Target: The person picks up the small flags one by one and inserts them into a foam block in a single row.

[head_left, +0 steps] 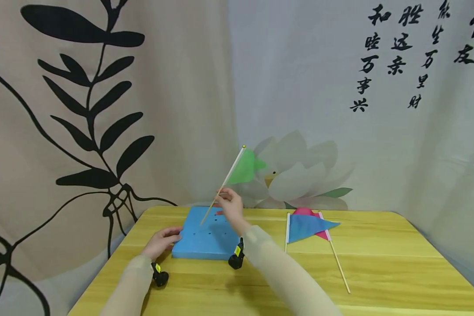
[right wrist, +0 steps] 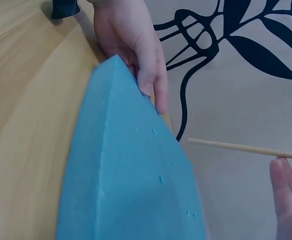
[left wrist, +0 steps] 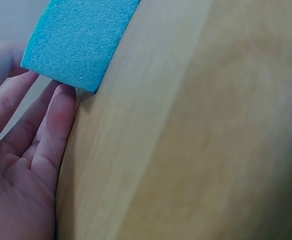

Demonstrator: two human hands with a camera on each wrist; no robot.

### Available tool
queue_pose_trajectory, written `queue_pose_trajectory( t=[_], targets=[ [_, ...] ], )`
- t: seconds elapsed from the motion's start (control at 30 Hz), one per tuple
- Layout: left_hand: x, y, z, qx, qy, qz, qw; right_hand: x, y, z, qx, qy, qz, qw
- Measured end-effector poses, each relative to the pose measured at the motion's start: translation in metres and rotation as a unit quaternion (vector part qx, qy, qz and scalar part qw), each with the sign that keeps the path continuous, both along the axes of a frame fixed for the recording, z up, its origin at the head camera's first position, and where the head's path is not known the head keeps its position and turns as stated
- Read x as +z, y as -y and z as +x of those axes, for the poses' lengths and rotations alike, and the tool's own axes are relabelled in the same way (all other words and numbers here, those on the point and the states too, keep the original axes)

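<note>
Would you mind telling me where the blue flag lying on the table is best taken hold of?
Probably by the white stick along the left edge of the blue flag, pinched from above. The stick lies flat on the table with its left side bare, while the cloth is limp and overlaps a pink flag, so gripping cloth might drag that one along.
</note>
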State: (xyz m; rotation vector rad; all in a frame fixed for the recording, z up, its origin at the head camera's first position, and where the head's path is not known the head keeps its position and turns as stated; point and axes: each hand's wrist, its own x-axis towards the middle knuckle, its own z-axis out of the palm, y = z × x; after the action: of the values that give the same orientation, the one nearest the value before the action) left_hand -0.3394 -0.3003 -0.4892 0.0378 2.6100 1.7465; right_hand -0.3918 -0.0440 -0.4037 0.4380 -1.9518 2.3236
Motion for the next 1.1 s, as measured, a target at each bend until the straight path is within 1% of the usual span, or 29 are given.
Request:
queue_pose_trajectory(
  t=[0.2,0.33,0.5,0.7,0.77,0.97,1.1],
  targets=[
    [0.001,-0.002,-0.002,0.001,0.004,0.008,1.0000,-0.006,0.012,0.003,0.010,-0.003,0.007,1.000],
    [0.001,-0.004,-0.004,0.004,0.003,0.012,0.9999,-0.009,0.017,0.005,0.018,-0.007,0.029,0.999],
    [0.001,-0.006,-0.004,0.007,0.001,0.016,0.9998,-0.013,0.020,0.005,0.015,-0.023,0.053,0.998],
    [0.002,-0.006,-0.002,0.001,0.001,0.015,0.9999,-0.019,0.022,0.006,0.023,-0.006,0.062,0.998],
    [0.003,-0.006,-0.001,-0.003,0.001,0.014,0.9999,-0.019,0.023,0.008,0.024,-0.008,0.072,0.997],
    [0.002,-0.005,-0.003,0.016,0.010,0.026,0.9995,-0.017,0.030,0.013,0.024,-0.016,0.127,0.992],
    [0.001,-0.004,-0.004,0.022,0.013,0.024,0.9994,-0.019,0.034,0.015,0.042,-0.023,0.128,0.991]
  ],
)
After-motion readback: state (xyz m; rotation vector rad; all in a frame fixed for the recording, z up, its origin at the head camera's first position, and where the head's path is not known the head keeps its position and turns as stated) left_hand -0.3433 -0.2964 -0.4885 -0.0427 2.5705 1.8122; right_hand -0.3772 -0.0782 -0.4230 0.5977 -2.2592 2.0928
